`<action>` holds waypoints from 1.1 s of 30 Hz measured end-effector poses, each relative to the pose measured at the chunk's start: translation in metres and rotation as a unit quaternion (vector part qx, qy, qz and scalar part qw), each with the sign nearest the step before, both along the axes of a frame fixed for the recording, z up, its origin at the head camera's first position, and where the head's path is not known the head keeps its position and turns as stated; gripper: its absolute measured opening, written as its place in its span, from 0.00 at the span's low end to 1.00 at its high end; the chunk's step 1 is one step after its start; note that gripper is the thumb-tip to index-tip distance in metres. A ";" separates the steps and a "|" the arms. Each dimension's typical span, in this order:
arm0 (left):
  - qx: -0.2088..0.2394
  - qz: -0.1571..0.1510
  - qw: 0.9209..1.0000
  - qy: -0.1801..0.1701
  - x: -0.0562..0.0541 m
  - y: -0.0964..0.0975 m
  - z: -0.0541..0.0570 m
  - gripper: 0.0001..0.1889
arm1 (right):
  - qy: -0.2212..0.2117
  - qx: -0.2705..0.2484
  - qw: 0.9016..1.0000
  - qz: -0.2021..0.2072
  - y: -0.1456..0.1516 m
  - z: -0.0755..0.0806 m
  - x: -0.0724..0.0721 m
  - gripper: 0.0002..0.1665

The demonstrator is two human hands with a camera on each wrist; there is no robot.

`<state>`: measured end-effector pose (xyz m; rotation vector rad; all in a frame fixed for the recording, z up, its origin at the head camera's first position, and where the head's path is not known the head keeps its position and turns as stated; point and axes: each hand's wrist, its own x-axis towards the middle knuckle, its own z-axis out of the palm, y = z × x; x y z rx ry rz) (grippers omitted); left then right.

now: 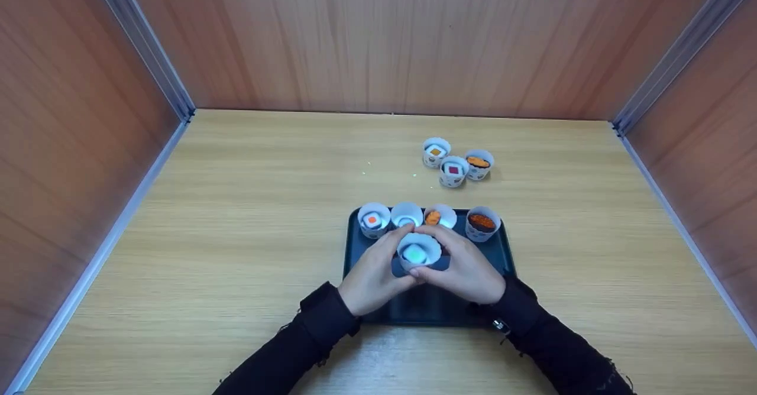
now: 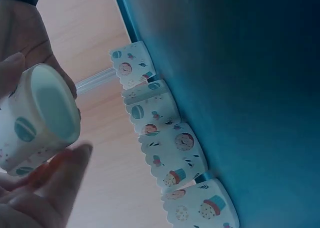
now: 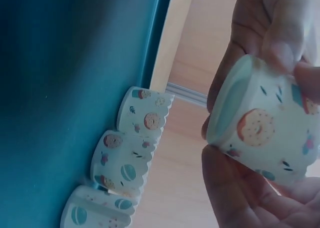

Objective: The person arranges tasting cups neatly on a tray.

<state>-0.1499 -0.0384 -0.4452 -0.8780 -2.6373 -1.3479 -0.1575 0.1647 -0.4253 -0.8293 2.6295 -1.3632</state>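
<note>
Both hands hold a white scalloped paper cup (image 1: 430, 246) over the dark tray, with a pale green-white piece (image 1: 415, 255) inside. My left hand (image 1: 372, 274) curls round the cup's left side and my right hand (image 1: 470, 268) grips its right side, fingertips and thumbs meeting around it. In the left wrist view the cup (image 2: 47, 105) is tilted, its plain base showing. The right wrist view shows doughnut and cupcake prints on the cup (image 3: 272, 123). Other printed paper cups stand along the tray's far side; one (image 1: 372, 229) contains a white piece with an orange centre.
The dark tray (image 1: 426, 312) lies on a wooden table (image 1: 254, 253). Its right-hand cup (image 1: 480, 235) holds orange-red grains on a dark base. Beyond the tray, three filled cups (image 1: 452, 179) stand close together. Small white crumbs lie nearby. Wood-grain panels enclose the table.
</note>
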 end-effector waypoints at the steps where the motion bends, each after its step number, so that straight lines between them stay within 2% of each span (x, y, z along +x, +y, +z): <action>1: 0.000 -0.001 1.000 0.002 0.000 0.000 0.000 0.41 | 0.000 -0.003 1.000 0.002 0.000 0.000 0.000 0.36; 7: -0.005 0.002 1.000 0.005 0.004 -0.004 0.003 0.40 | -0.010 -0.010 1.000 0.015 0.006 0.000 0.001 0.40; 10: 0.005 0.012 1.000 -0.001 0.005 -0.008 0.006 0.40 | -0.013 -0.011 1.000 0.005 0.016 0.001 0.002 0.40; 17: 0.023 0.036 0.999 -0.008 0.007 -0.023 0.010 0.41 | -0.022 0.019 0.997 -0.066 0.048 -0.003 0.002 0.39; 24: -0.006 0.061 0.998 -0.007 0.008 -0.039 0.002 0.40 | 0.004 0.063 0.986 -0.156 0.086 -0.015 -0.001 0.34; 30: -0.035 0.054 0.998 -0.006 0.003 -0.047 -0.006 0.36 | 0.019 0.107 0.974 -0.200 0.114 -0.028 -0.005 0.32; 33: -0.042 0.050 0.998 -0.020 0.000 -0.050 -0.009 0.36 | 0.015 0.128 0.969 -0.209 0.123 -0.032 -0.007 0.32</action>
